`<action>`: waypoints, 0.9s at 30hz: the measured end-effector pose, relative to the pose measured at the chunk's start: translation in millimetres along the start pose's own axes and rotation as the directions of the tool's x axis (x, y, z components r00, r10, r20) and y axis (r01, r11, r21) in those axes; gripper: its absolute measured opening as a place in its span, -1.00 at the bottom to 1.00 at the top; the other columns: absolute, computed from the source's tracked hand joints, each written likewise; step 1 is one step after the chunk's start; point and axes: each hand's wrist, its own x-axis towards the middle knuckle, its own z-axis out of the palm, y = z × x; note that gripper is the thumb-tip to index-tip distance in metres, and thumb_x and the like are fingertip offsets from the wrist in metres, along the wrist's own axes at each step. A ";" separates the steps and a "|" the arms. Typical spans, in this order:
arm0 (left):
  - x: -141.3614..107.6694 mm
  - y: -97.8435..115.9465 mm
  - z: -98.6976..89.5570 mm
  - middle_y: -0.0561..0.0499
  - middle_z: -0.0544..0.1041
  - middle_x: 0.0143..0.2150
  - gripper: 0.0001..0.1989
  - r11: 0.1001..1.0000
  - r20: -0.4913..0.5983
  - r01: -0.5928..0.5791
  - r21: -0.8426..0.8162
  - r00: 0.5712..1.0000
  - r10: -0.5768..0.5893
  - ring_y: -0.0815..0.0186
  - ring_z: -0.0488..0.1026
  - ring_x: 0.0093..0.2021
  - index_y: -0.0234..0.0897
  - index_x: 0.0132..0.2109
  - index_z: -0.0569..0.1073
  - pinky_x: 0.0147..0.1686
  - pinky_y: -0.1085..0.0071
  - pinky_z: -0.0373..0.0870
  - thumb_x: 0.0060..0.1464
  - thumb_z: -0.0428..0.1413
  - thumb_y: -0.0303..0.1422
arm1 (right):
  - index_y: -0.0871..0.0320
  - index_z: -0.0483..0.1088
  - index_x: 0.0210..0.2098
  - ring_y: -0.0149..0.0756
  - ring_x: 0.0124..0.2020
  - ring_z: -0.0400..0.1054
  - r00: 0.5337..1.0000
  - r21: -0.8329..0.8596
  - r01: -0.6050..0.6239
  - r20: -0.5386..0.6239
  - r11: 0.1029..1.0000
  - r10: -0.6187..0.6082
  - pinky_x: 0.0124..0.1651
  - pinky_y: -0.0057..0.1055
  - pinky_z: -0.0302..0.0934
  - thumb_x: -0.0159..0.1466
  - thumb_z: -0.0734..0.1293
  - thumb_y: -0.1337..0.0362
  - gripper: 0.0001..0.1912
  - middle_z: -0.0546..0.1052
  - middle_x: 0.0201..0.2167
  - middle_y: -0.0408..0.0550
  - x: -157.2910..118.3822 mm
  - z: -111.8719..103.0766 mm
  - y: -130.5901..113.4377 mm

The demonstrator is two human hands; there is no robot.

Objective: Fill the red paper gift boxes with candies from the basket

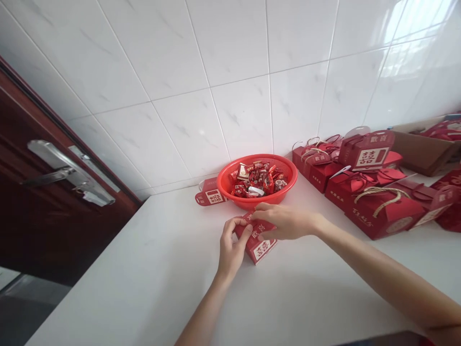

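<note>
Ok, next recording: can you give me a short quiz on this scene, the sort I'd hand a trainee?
1. Which thing do the left hand and right hand both touch?
a) the door handle
b) the small red box
c) a rope handle

2. True or false: the basket of wrapped sweets stands between the small red box and the tiled wall.

3. Fill in the missing word: seen from the camera, the larger gift boxes stand to the ____ of the basket.

Key: 1 b; 2 true; 3 right

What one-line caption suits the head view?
Left hand and right hand hold a small red box before a red basket of wrapped sweets on a white counter.
</note>
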 end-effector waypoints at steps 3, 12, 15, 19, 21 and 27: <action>0.8 -0.7 -0.9 -0.04 0.53 -0.15 -0.72 1.000 0.005 -0.003 0.029 1.000 0.003 0.19 0.49 -0.08 -0.20 -0.21 0.41 -0.12 0.32 0.45 0.17 0.13 -0.07 | 0.12 0.37 0.15 -0.10 -0.04 0.42 0.996 0.021 -0.028 -0.080 0.999 0.030 -0.04 -0.24 0.32 0.28 0.38 0.02 -0.48 0.40 0.07 0.12 -6.1 19.9 1.0; 1.2 -0.3 1.0 -0.05 0.52 -0.16 -0.70 0.999 -0.024 -0.018 0.046 1.000 0.019 0.18 0.48 -0.11 -0.21 -0.21 0.43 -0.08 0.26 0.45 0.16 0.13 -0.05 | 0.20 0.10 0.35 0.23 0.37 0.06 0.932 -0.022 -0.182 -0.323 0.983 0.165 0.24 0.14 0.16 0.20 0.45 -0.06 -0.11 0.09 0.37 0.43 -15.2 70.1 -19.2; 1.1 0.5 1.4 -0.05 0.53 -0.17 -0.67 0.999 -0.019 -0.019 0.042 1.000 0.020 0.20 0.48 -0.13 -0.21 -0.20 0.43 -0.09 0.28 0.46 0.17 0.12 -0.02 | 0.20 0.04 0.39 0.27 0.38 0.03 0.923 -0.010 -0.243 -0.310 0.970 0.228 0.24 0.16 0.16 0.19 0.45 -0.05 -0.06 0.02 0.41 0.44 -13.5 77.2 -28.0; 1.6 -1.5 2.2 -0.04 0.52 -0.19 -0.63 1.000 -0.005 -0.010 0.004 1.000 0.010 0.21 0.48 -0.15 -0.21 -0.21 0.44 -0.11 0.30 0.46 0.20 0.07 0.02 | 0.18 0.12 0.35 0.21 0.33 0.13 0.901 0.019 -0.272 -0.345 0.962 0.262 0.23 0.05 0.20 0.19 0.46 0.08 -0.17 0.09 0.39 0.36 -10.6 78.9 -27.2; 1.0 -4.0 4.0 -0.07 0.52 -0.11 -0.65 0.999 0.007 -0.031 -0.032 0.999 0.031 0.18 0.48 -0.05 -0.21 -0.16 0.46 -0.03 0.27 0.44 0.22 0.05 -0.01 | 0.18 0.18 0.31 0.18 0.28 0.20 0.893 0.032 -0.244 -0.384 0.969 0.237 0.19 0.00 0.25 0.15 0.46 0.13 -0.20 0.15 0.35 0.32 -10.8 76.8 -20.9; -12.1 -4.6 12.9 -0.11 0.41 0.12 -0.68 0.940 -0.085 -0.322 0.114 0.939 0.332 0.13 0.38 0.13 -0.16 0.09 0.39 0.10 0.18 0.37 0.22 0.09 -0.21 | 0.07 0.30 0.22 0.12 0.21 0.26 0.834 0.063 -0.268 -0.484 0.961 0.264 0.10 -0.02 0.31 0.10 0.45 0.14 -0.30 0.26 0.28 0.20 -29.3 60.4 -0.6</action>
